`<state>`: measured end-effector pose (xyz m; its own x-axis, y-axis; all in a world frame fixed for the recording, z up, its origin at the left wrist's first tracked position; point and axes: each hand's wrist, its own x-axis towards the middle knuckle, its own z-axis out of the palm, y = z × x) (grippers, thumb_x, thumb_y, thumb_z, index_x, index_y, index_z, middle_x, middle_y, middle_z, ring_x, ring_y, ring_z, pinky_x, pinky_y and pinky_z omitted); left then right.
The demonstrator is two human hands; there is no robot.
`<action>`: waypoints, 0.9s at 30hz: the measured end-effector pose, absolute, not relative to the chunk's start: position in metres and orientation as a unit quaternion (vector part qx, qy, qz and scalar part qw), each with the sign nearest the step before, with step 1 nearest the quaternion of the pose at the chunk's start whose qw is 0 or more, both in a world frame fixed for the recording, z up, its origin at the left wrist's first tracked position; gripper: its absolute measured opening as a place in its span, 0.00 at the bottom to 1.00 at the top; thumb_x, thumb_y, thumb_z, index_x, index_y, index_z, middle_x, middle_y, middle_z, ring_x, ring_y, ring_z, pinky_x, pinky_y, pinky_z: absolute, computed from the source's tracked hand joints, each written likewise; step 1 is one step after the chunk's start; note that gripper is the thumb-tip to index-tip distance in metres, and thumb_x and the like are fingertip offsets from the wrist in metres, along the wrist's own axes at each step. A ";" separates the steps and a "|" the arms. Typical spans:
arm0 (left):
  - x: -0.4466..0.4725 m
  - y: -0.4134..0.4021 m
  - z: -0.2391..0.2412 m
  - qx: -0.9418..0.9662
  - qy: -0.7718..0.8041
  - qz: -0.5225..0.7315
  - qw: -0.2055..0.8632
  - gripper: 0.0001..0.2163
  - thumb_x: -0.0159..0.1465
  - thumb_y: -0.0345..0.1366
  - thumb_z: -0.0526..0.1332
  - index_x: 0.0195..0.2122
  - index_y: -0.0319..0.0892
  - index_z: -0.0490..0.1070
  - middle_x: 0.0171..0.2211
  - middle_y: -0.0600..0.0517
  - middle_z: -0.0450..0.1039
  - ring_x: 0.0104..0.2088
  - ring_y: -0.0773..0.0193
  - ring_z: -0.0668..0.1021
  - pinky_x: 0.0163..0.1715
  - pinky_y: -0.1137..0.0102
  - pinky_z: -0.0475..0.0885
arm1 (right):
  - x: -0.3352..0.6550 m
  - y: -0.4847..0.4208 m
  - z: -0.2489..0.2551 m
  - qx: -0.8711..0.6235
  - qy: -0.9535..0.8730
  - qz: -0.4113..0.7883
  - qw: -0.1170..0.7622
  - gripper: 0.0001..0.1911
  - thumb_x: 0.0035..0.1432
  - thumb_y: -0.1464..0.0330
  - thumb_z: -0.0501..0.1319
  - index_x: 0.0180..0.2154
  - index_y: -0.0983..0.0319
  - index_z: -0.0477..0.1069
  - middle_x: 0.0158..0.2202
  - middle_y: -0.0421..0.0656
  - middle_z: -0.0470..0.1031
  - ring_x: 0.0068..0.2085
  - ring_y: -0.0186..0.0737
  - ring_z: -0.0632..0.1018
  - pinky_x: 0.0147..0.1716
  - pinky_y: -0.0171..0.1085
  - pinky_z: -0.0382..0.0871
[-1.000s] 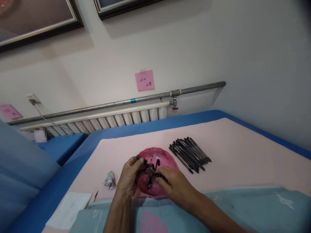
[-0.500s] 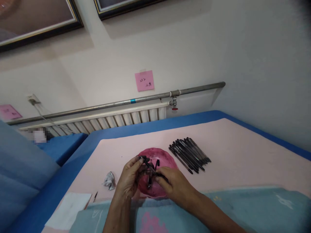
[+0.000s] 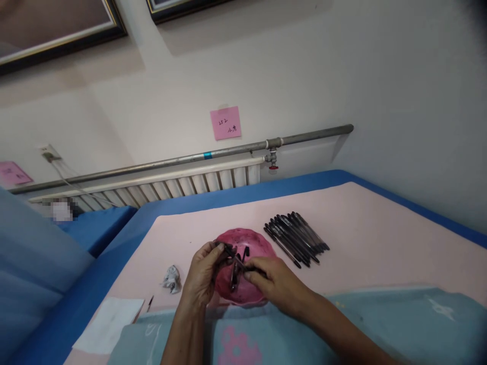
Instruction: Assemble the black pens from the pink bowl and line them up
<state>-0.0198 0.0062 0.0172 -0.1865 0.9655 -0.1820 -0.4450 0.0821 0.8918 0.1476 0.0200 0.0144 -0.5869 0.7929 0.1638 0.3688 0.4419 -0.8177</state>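
Note:
Over a pink plate [image 3: 243, 299] smeared with dark marks, my two hands work close together. My right hand [image 3: 279, 284] pinches a dark pen [image 3: 240, 262] whose end points at my left fingers. My left hand [image 3: 203, 271] is closed, its fingertips blackened, around a small black pen part [image 3: 228, 248] that I cannot make out fully. Several black pen pieces [image 3: 233, 279] lie on the plate below, among them a black cap [image 3: 246, 251]. To the right of the plate, several black pens [image 3: 297, 238] lie side by side in a bundle.
Left of my hands a crumpled grey-white tissue [image 3: 172, 280] lies on the pink sheet [image 3: 380, 243]. A white paper [image 3: 110, 324] and a thin dark pen-like piece [image 3: 150, 303] are nearer. A teal cloth [image 3: 388, 319] covers the front edge. Behind the table runs a radiator [image 3: 198, 183].
The pen no longer reaches as far up into my left fingers; its end has drawn down toward my right hand. The view has tilted slightly. The bundled pens stay put.

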 end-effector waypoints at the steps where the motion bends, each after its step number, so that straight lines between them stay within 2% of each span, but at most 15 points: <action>1: -0.019 0.006 0.017 0.295 0.471 0.612 0.563 0.12 0.46 0.37 0.67 0.30 0.36 0.71 0.27 0.50 0.75 0.27 0.67 0.76 0.30 0.72 0.70 | 0.150 0.022 0.015 -0.368 -0.805 0.371 0.281 0.08 0.54 0.71 0.52 0.29 0.62 0.69 0.26 0.40 0.72 0.29 0.34 0.70 0.28 0.33 0.60; 6: -0.018 0.008 0.010 0.381 0.544 0.572 0.482 0.11 0.48 0.37 0.64 0.31 0.37 0.71 0.27 0.51 0.74 0.26 0.67 0.75 0.27 0.73 0.68 | 0.160 0.032 0.016 -0.420 -0.801 0.292 0.310 0.09 0.55 0.67 0.52 0.27 0.61 0.68 0.25 0.39 0.71 0.28 0.35 0.70 0.27 0.33 0.60; 11: -0.018 0.011 0.000 0.433 0.586 0.535 0.429 0.07 0.49 0.33 0.62 0.29 0.39 0.71 0.25 0.51 0.73 0.26 0.66 0.74 0.26 0.73 0.67 | 0.162 0.034 0.017 -0.439 -0.799 0.274 0.305 0.10 0.55 0.66 0.52 0.26 0.61 0.68 0.24 0.38 0.71 0.27 0.34 0.70 0.26 0.33 0.59; 18: -0.017 0.013 -0.004 0.436 0.598 0.526 0.418 0.05 0.47 0.31 0.62 0.27 0.40 0.72 0.25 0.51 0.74 0.27 0.65 0.74 0.27 0.73 0.66 | 0.162 0.035 0.014 -0.441 -0.803 0.263 0.302 0.11 0.56 0.66 0.51 0.29 0.61 0.69 0.26 0.41 0.73 0.29 0.36 0.72 0.28 0.34 0.60; 27: -0.022 0.014 -0.010 0.483 0.630 0.487 0.364 0.04 0.51 0.33 0.59 0.27 0.42 0.72 0.26 0.50 0.73 0.28 0.63 0.74 0.27 0.73 0.66 | 0.163 0.038 0.011 -0.441 -0.810 0.254 0.291 0.12 0.56 0.66 0.50 0.25 0.60 0.66 0.24 0.40 0.72 0.27 0.36 0.71 0.26 0.34 0.59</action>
